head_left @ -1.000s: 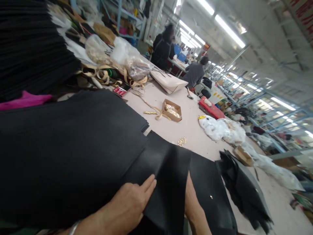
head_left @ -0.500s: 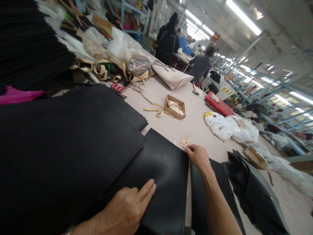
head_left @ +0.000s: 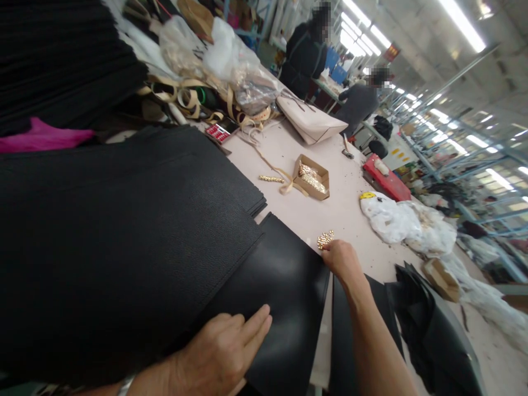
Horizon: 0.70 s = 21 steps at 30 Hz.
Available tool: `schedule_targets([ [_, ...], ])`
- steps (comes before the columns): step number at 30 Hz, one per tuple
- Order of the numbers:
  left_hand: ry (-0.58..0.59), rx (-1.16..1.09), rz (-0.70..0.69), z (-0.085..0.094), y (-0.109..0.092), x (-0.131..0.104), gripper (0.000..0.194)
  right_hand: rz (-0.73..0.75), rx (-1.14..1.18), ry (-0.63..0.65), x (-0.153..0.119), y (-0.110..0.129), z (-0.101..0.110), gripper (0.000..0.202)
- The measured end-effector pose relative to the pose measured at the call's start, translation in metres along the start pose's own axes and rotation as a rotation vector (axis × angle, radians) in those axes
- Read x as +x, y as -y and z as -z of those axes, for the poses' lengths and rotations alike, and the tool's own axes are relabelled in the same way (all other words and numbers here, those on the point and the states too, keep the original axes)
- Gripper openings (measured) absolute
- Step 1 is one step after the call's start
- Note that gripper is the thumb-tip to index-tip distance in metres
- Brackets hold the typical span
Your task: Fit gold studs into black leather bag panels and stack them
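Note:
My left hand [head_left: 225,349] lies low in the view, two fingers stretched out together over a smooth black leather-like panel [head_left: 284,253]. At that panel's far right corner, my right hand [head_left: 342,261] has its thumb and fingers pinched against the near side of a small pile of gold metal pieces [head_left: 325,238]. What the pinched fingertips hold, if anything, is too small to make out. A stack of grained black panels [head_left: 165,220] overlaps the smooth panel on the left. Under my right forearm another black panel [head_left: 346,330] lies on the table.
Beyond the pile, a cardboard box [head_left: 322,190] holds bagged gold pieces. A pale bag [head_left: 311,118], white plastic bags [head_left: 396,220] and a red object [head_left: 385,176] lie farther back. Folded black sheets [head_left: 433,330] are on the right. Two people [head_left: 303,60] are in the background.
The camera view has shifted, carrying the scene rightward. My right fingertips have moved slightly closer into the gold pile. My left hand keeps nearly the same place on the panel.

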<state>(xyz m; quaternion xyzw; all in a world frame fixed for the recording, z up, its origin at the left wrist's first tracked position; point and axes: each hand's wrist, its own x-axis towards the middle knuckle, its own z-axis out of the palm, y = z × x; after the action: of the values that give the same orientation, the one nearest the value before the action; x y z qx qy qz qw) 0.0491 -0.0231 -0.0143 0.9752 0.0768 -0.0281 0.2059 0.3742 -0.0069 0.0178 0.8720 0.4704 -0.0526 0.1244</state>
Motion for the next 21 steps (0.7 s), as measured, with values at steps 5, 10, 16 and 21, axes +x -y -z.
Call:
schedule_targets([
  [5, -0.083, 0.028, -0.009, -0.006, 0.002, -0.002, 0.072, -0.007, 0.004, -0.047, -0.003, 0.004, -0.002, 0.03],
  [10, -0.16, 0.054, -0.045, -0.008, 0.003, -0.005, 0.069, 0.012, 0.163, -0.094, -0.015, -0.005, 0.001, 0.033],
  [16, -0.268, 0.087, -0.053, -0.008, 0.003, -0.007, 0.055, 0.12, 0.708, 0.032, -0.093, 0.025, -0.006, 0.039],
  [21, -0.321, 0.092, -0.084, -0.008, 0.003, -0.008, 0.051, 0.148, 0.934, 0.208, -0.155, 0.062, -0.018, 0.032],
])
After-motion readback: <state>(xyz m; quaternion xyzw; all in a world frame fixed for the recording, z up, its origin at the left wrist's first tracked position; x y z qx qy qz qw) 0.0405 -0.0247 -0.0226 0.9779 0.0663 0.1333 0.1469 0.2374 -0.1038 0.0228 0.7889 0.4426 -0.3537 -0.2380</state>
